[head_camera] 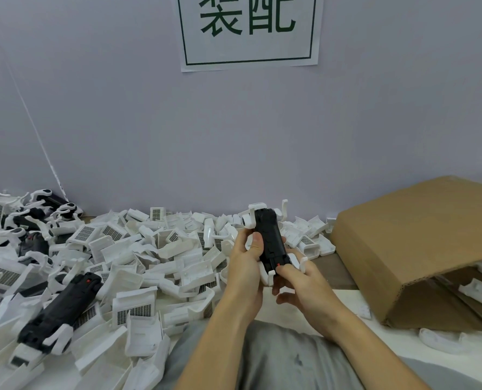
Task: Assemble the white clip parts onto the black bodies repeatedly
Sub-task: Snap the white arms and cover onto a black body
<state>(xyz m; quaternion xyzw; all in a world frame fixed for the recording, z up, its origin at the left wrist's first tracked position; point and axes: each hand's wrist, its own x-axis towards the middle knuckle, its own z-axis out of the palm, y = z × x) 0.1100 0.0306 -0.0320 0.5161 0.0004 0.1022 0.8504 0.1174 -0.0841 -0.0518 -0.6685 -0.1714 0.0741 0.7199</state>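
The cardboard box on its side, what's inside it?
Through the open end of the cardboard box you can see a few white clip parts lying on the bottom flap. The rest of the inside is dark and covered by the box's top, so it cannot be seen.

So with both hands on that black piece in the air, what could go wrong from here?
The black body is held in mid-air by the left hand and right hand, so a slip could drop it into the pile of white parts below. The white clips at its ends look thin and might bend or snap under hard pressing.
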